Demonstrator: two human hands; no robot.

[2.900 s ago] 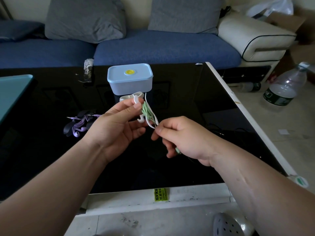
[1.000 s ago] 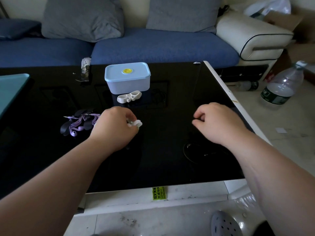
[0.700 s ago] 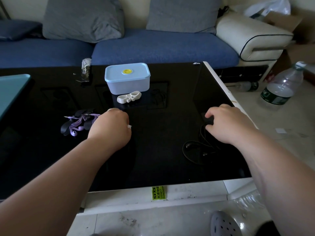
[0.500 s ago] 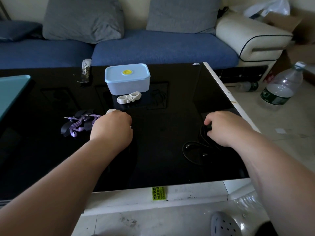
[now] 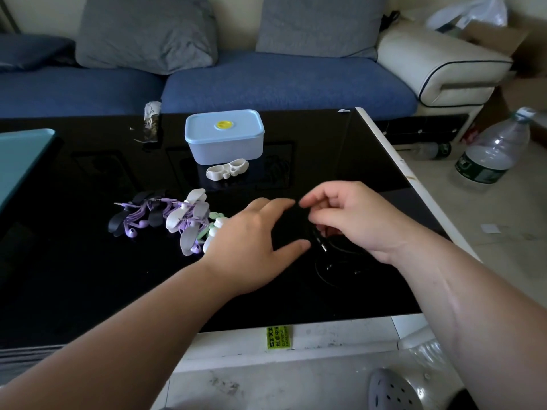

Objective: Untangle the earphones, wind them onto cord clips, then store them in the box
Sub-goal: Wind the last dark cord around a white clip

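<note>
A: What are the person's hands doing?
B: The left hand [image 5: 254, 241] is spread, fingers straight, holding nothing, low over the black table [image 5: 88, 291]. The right hand [image 5: 352, 217] curls its fingers and pinches the black earphones [image 5: 321, 242], whose loops lie toward the table's right edge.
A: And the rest?
B: The lidded box [image 5: 224, 136] stands toward the far edge, with a white cord clip [image 5: 228, 170] just before it. Purple earphones [image 5: 148, 216] and green earphones [image 5: 214, 226] lie beside the left hand.

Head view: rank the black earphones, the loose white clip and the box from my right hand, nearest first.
1. Black earphones: pinched by the right hand, trailing beneath it.
2. White clip: farther back-left, just in front of the box.
3. Box: farthest, behind the clip.
</note>
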